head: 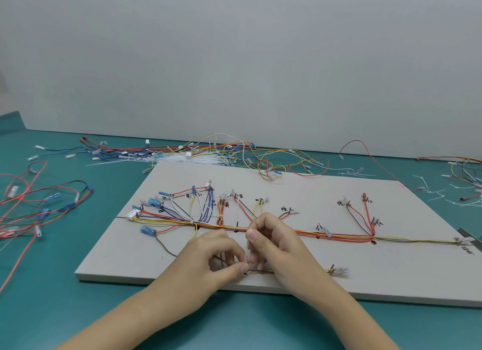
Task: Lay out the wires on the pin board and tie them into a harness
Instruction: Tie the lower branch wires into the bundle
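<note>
Left hand [216, 255] pinches the brown wire [257, 271] low on the pin board [391, 284]; wire runs left-right between our 2 hands; right hand [271, 242], fingers curled, pinches a translucent tie [249, 252] upright just above it; both equally near.

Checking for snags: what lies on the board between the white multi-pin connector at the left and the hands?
In the head view, the main wire bundle runs from the white connector toward the right hand.
</note>
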`<action>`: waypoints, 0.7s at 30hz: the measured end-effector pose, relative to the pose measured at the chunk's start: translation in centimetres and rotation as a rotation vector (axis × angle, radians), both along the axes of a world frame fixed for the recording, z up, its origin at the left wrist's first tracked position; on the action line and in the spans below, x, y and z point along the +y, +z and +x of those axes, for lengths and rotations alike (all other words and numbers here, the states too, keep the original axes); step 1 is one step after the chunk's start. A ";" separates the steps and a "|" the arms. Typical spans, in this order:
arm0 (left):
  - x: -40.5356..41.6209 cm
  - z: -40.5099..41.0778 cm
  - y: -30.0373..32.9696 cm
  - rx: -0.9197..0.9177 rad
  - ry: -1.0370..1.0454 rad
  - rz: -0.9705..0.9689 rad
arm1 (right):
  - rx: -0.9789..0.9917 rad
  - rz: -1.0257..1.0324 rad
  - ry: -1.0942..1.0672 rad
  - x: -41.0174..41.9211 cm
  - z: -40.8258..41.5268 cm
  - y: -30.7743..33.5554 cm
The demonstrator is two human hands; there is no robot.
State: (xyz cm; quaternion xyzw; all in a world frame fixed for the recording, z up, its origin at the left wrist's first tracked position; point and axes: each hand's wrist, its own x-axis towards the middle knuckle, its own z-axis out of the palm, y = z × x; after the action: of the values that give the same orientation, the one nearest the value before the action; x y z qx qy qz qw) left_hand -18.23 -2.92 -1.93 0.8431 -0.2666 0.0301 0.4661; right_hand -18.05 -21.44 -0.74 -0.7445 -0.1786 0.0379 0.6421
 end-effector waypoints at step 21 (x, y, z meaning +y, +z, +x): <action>0.2 0.5 -0.3 -0.050 -0.017 0.089 | 0.085 0.334 0.014 -0.3 0.1 1.6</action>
State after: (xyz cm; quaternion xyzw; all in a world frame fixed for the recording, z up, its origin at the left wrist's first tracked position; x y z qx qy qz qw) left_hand -17.72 -2.71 -2.21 0.8597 -0.2864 0.0354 0.4215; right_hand -17.98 -21.75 0.82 -0.6238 -0.1605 0.0436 0.7637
